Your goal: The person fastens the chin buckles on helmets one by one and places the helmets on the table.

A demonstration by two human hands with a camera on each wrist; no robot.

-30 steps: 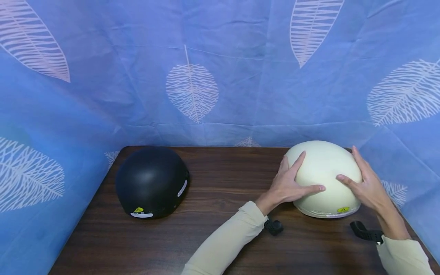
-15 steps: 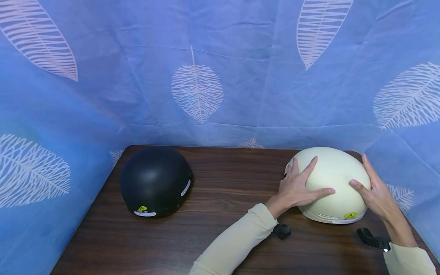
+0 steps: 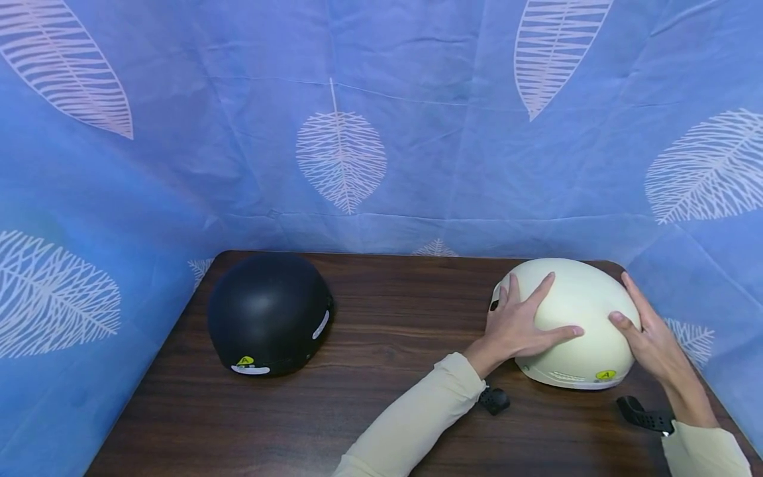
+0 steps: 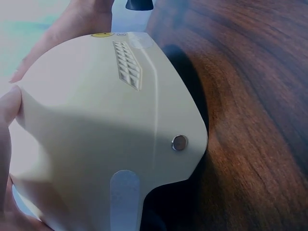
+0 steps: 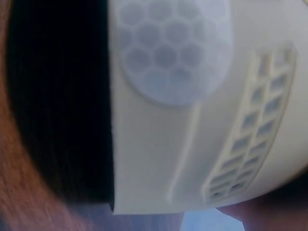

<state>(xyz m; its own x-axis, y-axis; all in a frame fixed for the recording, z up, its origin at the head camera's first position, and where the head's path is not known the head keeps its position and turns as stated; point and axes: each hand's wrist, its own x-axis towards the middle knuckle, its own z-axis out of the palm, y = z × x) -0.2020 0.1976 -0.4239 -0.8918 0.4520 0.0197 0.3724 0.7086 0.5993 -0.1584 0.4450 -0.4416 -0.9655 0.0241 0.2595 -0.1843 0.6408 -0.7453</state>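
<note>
A cream half-shell helmet (image 3: 578, 298) stands dome up at the right end of the brown table (image 3: 381, 318). My left hand (image 3: 515, 324) lies spread on its left side, index finger and thumb extended over the shell. On the opposite side my right hand (image 3: 652, 338) rests against it, fingers and thumb stretched along the dome. In the left wrist view, the helmet (image 4: 96, 120) shows a vent grille, a round rivet and a pale sticker. The right wrist view shows the helmet's shell (image 5: 149, 144) close up, with another vent grille. The helmet hides some of my fingertips.
A matte black helmet (image 3: 268, 311) stands at the table's left end, dome up. Behind and beside the table hangs a blue cloth (image 3: 417, 132) with white leaf prints. Black straps with small devices (image 3: 644, 414) are on my wrists.
The cream helmet has come slightly lower and nearer me, with both hands staying against it; over the last half second it has barely shifted. The head view has shifted a little.
</note>
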